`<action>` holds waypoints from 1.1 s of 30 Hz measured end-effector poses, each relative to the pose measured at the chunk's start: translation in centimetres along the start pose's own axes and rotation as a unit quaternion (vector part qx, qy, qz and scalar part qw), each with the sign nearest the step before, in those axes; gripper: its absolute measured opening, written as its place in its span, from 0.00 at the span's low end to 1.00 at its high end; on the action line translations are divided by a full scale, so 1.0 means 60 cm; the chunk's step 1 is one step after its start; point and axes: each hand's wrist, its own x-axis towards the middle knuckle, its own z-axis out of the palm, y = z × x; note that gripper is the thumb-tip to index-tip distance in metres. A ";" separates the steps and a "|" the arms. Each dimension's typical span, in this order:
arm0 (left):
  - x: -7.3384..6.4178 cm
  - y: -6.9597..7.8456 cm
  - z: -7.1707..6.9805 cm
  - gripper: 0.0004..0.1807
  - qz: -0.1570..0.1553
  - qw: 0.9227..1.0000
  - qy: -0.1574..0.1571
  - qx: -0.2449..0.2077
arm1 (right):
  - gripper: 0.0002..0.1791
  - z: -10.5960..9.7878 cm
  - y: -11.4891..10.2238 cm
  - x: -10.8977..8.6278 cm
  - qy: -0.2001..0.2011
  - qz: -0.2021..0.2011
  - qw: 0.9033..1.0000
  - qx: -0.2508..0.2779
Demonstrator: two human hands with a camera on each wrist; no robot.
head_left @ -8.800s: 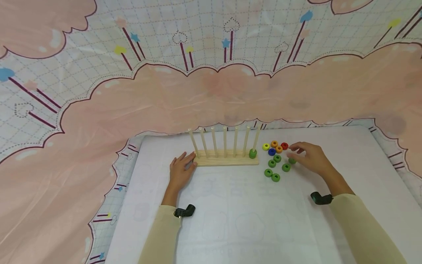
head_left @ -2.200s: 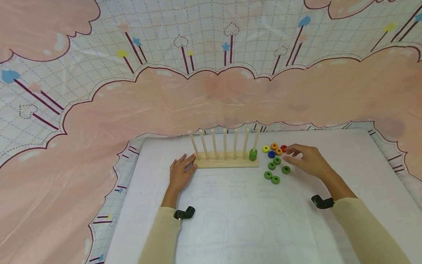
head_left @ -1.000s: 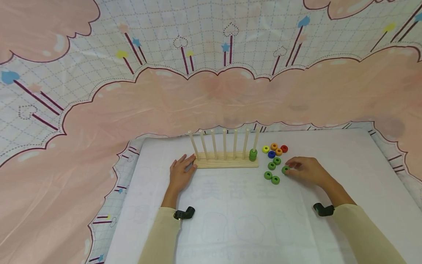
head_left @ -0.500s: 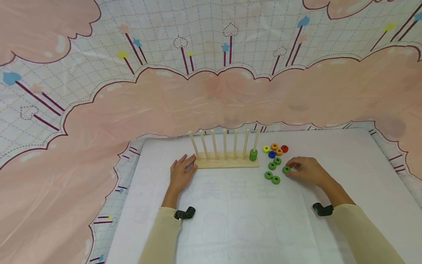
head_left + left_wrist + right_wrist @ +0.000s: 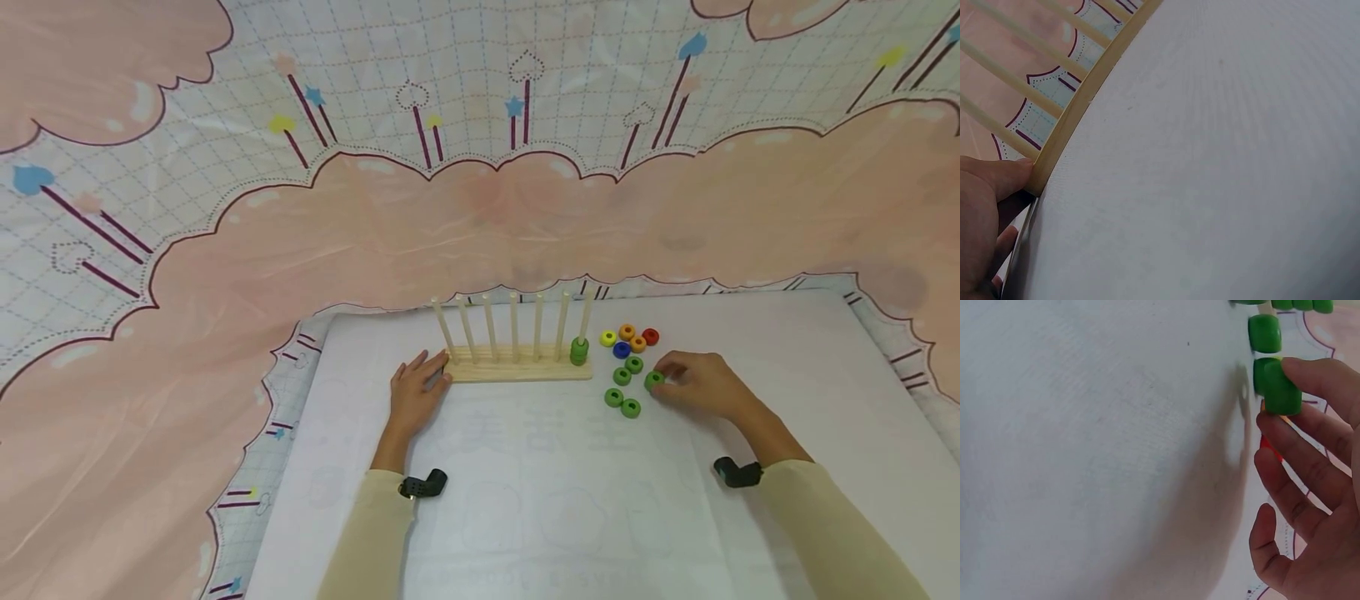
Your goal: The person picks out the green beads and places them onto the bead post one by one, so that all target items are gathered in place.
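A wooden peg rack (image 5: 517,372) with a row of upright pegs stands on the white table. Green beads (image 5: 579,352) are stacked on its rightmost peg. My left hand (image 5: 412,400) rests at the rack's left end, fingers spread; in the left wrist view the thumb (image 5: 1010,175) touches the end of the base. With thumb and fingertips, my right hand (image 5: 701,386) pinches a green bead (image 5: 1283,394) right of the rack. Several loose green beads (image 5: 622,377) lie between that hand and the rack.
Behind the green beads sit a yellow bead (image 5: 608,337), a blue bead (image 5: 622,350), two orange beads (image 5: 627,332) and a red bead (image 5: 651,337). The white tabletop (image 5: 525,500) stretches in front. A patterned pink cloth (image 5: 480,225) hangs beyond the far edge.
One green bead has gone from the table onto the right peg's stack. My right hand has moved from beside the red bead to another green bead, now raised slightly. The left hand stays.
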 end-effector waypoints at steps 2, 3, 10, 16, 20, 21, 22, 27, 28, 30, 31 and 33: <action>0.000 0.001 0.001 0.25 0.001 1.000 0.001 0.000 | 0.19 -0.003 -0.002 0.001 0.003 -0.001 1.000 0.003; 0.000 0.001 0.001 0.25 0.001 1.000 0.001 0.000 | 0.19 -0.004 -0.003 0.002 0.006 -0.003 1.000 0.003; 0.000 0.001 0.002 0.25 -0.002 1.000 0.000 -0.002 | 0.19 -0.019 -0.016 0.003 0.027 -0.020 0.999 0.002; -0.001 0.002 0.000 0.25 0.002 1.000 0.000 -0.002 | 0.18 -0.030 -0.028 0.005 0.053 -0.048 0.997 0.004; -0.001 0.002 -0.001 0.25 0.002 1.000 0.000 -0.002 | 0.19 -0.039 -0.040 0.008 0.062 -0.044 0.997 0.010; -0.001 0.002 -0.002 0.25 0.003 1.000 0.001 -0.003 | 0.18 -0.042 -0.044 0.008 0.066 -0.046 0.997 0.012; -0.001 0.002 -0.002 0.25 0.003 1.000 0.001 -0.004 | 0.18 -0.045 -0.049 0.009 0.071 -0.045 0.996 0.012; -0.001 0.001 -0.002 0.25 0.003 1.000 0.000 -0.002 | 0.15 -0.063 -0.068 0.011 0.095 -0.063 0.993 0.007; -0.001 0.000 -0.002 0.25 0.002 1.000 0.000 -0.001 | 0.15 -0.066 -0.071 0.011 0.098 -0.067 0.993 0.005; 0.000 -0.001 -0.001 0.25 0.001 1.000 0.000 0.000 | 0.16 -0.072 -0.078 0.012 0.103 -0.076 0.992 0.003; 0.000 -0.001 -0.001 0.25 0.001 1.000 0.000 0.000 | 0.16 -0.076 -0.081 0.013 0.104 -0.080 0.991 0.002; 0.000 -0.001 0.000 0.25 0.002 1.000 0.001 0.000 | 0.16 -0.081 -0.087 0.014 0.110 -0.087 0.990 0.000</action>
